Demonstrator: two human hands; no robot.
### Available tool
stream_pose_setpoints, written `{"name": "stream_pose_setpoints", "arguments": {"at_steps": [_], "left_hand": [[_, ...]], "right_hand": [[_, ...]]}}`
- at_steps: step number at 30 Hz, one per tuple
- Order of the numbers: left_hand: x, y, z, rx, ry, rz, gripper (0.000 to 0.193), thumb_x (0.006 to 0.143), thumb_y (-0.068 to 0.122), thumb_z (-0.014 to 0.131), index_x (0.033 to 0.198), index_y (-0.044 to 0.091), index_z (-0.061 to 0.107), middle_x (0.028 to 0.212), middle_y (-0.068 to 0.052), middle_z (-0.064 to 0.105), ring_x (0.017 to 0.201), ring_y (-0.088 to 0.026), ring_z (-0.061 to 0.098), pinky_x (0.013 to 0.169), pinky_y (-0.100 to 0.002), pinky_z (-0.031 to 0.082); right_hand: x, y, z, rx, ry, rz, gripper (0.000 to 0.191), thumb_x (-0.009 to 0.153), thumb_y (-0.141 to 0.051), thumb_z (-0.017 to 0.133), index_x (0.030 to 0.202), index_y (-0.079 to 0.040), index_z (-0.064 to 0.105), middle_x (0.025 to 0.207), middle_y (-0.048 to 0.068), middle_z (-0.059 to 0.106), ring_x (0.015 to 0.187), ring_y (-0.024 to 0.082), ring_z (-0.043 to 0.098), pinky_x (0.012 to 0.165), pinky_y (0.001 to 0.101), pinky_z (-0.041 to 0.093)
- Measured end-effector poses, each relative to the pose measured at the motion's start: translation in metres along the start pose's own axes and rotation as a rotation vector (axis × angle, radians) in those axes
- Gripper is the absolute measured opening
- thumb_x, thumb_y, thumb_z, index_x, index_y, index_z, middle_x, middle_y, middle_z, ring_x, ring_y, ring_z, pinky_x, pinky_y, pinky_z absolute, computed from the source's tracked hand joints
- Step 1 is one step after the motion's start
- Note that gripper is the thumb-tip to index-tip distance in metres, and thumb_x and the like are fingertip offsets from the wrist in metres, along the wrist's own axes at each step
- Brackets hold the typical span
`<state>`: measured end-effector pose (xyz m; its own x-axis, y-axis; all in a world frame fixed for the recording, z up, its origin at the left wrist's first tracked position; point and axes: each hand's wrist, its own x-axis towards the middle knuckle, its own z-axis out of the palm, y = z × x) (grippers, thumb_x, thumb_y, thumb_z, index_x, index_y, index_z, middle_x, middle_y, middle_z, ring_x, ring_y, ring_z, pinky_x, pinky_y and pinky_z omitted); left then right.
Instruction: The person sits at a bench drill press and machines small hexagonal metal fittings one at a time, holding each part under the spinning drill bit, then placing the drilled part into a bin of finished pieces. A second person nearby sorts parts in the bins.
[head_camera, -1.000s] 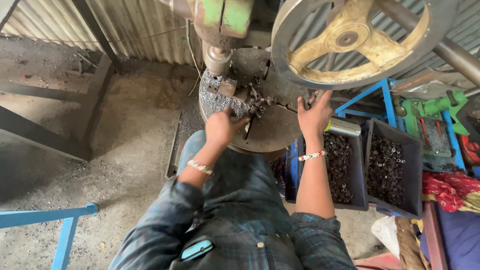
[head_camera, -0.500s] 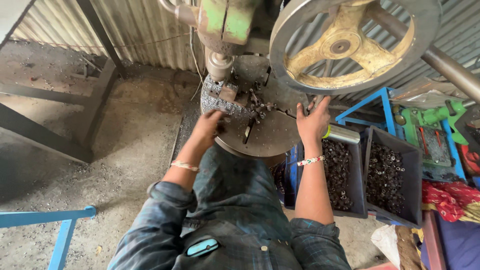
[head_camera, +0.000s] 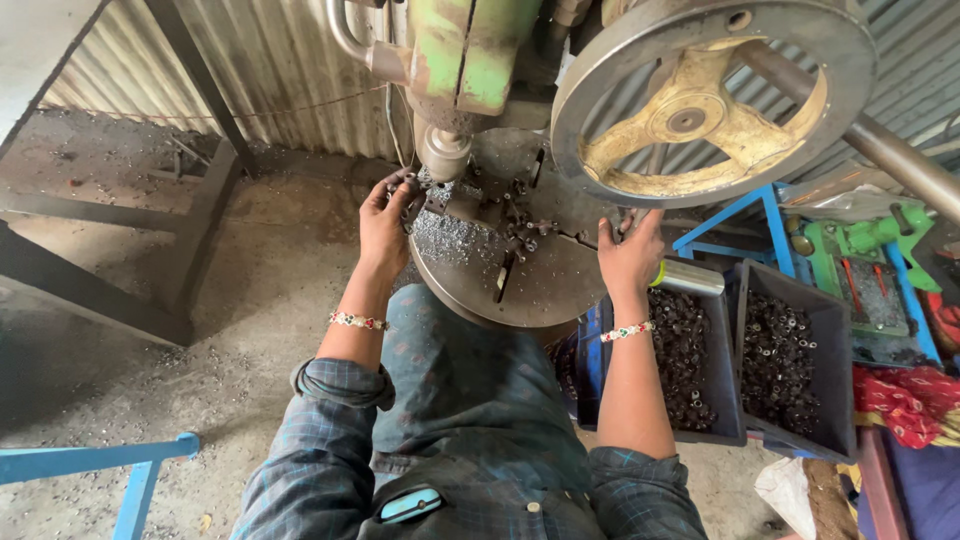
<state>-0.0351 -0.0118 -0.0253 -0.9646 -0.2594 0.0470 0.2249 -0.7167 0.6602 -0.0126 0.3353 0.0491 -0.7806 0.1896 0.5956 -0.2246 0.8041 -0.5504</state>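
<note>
Centre frame, left hand (head_camera: 385, 222) pinches small parts beside the press spindle (head_camera: 443, 152); right hand (head_camera: 630, 258) rests unclenched on the round table (head_camera: 545, 290). Fingers should stay clear of the spindle.

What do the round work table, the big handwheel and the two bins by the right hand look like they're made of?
Round table: bare steel or iron, dull grey, slotted. Handwheel: probably cast metal, grey rim, worn yellow-painted spokes. Bins: dark, thin-walled, likely plastic, though sheet metal is possible.
</note>
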Motion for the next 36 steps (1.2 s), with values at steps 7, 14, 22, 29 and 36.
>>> {"name": "stream_pose_setpoints", "arguments": {"at_steps": [7,14,22,29,36], "left_hand": [[0.007,0.008,0.002,0.128,-0.052,0.104,0.012,0.102,0.0,0.06,0.113,0.001,0.066,0.105,-0.005,0.07,0.094,-0.01,0.067,0.087,-0.026,0.06],[0.001,0.037,0.02,0.782,-0.016,0.224,0.01,0.1,0.002,0.066,0.109,0.001,0.07,0.088,0.002,0.068,0.074,-0.003,0.055,0.063,-0.022,0.049],[0.03,0.047,0.012,0.552,-0.133,-0.112,0.013,0.099,0.007,0.065,0.107,0.003,0.074,0.083,0.003,0.069,0.063,-0.002,0.052,0.054,-0.02,0.041],[0.04,0.016,-0.005,0.401,0.009,-0.108,0.018,0.098,0.018,0.073,0.106,0.003,0.075,0.076,0.003,0.064,0.055,-0.003,0.046,0.045,-0.021,0.034],[0.047,-0.003,-0.002,0.079,0.01,-0.256,0.015,0.092,0.02,0.079,0.09,0.009,0.069,0.075,0.003,0.065,0.052,-0.003,0.047,0.043,-0.019,0.034]], "right_hand": [[0.0,0.001,0.002,-0.021,0.008,0.017,0.065,0.086,-0.014,0.083,0.136,-0.004,0.044,0.088,0.008,0.064,0.081,0.034,0.068,0.075,0.0468,0.052],[0.0,0.002,0.003,-0.023,0.023,0.013,0.059,0.085,-0.017,0.085,0.128,-0.004,0.047,0.088,0.009,0.064,0.082,0.036,0.067,0.074,0.0474,0.051],[-0.001,0.007,0.007,-0.03,0.048,-0.003,0.056,0.084,-0.017,0.086,0.123,-0.003,0.049,0.086,0.01,0.063,0.081,0.036,0.067,0.074,0.0477,0.051],[0.0,0.02,0.017,-0.089,0.085,-0.049,0.046,0.084,-0.018,0.087,0.11,-0.003,0.052,0.085,0.01,0.064,0.081,0.036,0.067,0.075,0.0486,0.051],[0.008,0.031,0.033,-0.141,0.092,-0.14,0.066,0.084,-0.017,0.084,0.137,0.0,0.049,0.104,0.021,0.07,0.094,0.044,0.068,0.084,0.0494,0.052]]}}
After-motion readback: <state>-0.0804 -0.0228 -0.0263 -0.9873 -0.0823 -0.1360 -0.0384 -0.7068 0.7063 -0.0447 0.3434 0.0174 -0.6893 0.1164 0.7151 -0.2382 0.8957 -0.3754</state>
